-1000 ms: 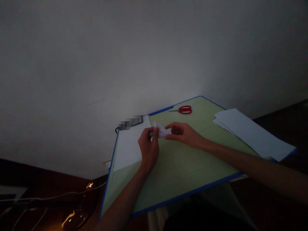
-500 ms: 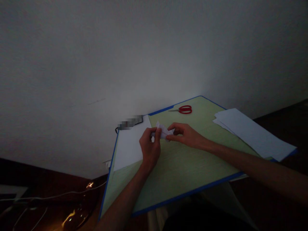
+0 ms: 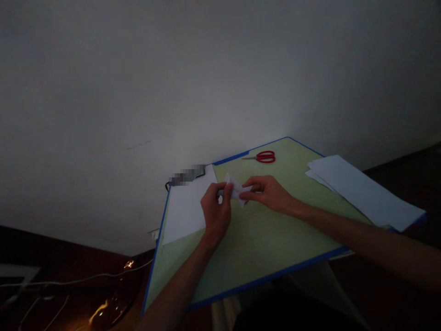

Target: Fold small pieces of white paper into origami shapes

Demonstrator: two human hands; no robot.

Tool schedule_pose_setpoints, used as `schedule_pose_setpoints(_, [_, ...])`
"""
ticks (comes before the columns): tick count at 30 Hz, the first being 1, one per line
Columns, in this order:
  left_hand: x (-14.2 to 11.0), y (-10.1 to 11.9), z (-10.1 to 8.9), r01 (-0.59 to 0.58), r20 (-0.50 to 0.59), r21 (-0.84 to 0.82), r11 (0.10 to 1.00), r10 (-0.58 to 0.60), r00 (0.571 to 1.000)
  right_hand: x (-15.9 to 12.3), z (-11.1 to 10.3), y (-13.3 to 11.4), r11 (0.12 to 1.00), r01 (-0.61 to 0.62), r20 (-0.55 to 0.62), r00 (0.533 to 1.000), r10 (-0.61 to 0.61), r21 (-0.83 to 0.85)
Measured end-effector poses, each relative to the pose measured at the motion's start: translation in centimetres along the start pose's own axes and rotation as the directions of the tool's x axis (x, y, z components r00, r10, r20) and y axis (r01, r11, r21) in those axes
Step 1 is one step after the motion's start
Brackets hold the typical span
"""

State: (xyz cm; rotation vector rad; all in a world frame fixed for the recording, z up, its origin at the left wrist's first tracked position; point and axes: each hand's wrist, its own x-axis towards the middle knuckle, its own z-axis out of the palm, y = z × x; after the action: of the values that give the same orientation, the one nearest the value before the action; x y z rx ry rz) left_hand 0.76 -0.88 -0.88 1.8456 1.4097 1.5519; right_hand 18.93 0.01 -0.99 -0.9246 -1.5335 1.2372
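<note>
A small folded piece of white paper (image 3: 236, 189) with pointed corners is held above the table between my two hands. My left hand (image 3: 217, 204) pinches its left end between thumb and fingers. On the other side, my right hand (image 3: 265, 192) grips the right end with thumb and forefinger. My fingers cover part of the folds, so the full shape is hidden. Beyond my right hand lie scissors (image 3: 264, 157) with red handles, their blades pointing left.
The pale green table (image 3: 275, 234) has a blue edge and stands against a grey wall (image 3: 220, 82). A white sheet (image 3: 184, 216) lies at its left, under a blurred dark-edged object (image 3: 188, 175). More white sheets (image 3: 365, 188) overlap at the right. White cables (image 3: 86, 278) run at lower left.
The folded paper has tilted and spread slightly, with a point now showing lower beside my right fingertips. Both hands have shifted very slightly right.
</note>
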Motion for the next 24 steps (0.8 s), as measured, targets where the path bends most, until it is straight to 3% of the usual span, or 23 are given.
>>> schedule_pose_setpoints(11, [0.17, 0.94, -0.14, 0.102, 0.109, -0.173, 0.98, -0.083, 0.991, 0.23, 0.1, -0.04, 0.979, -0.088, -0.018, 0.996, 0.092, 0.186])
schedule_pose_setpoints(17, [0.21, 0.74, 0.1, 0.197, 0.168, -0.339, 0.92, -0.146, 0.975, 0.43, -0.41, -0.47, 0.978, -0.074, -0.057, 0.995, 0.087, 0.194])
schedule_pose_setpoints(24, [0.18, 0.2, 0.3, 0.246, 0.231, -0.364, 0.898, -0.169, 0.958, 0.49, -0.55, -0.22, 0.977, -0.076, -0.028, 0.996, 0.084, 0.201])
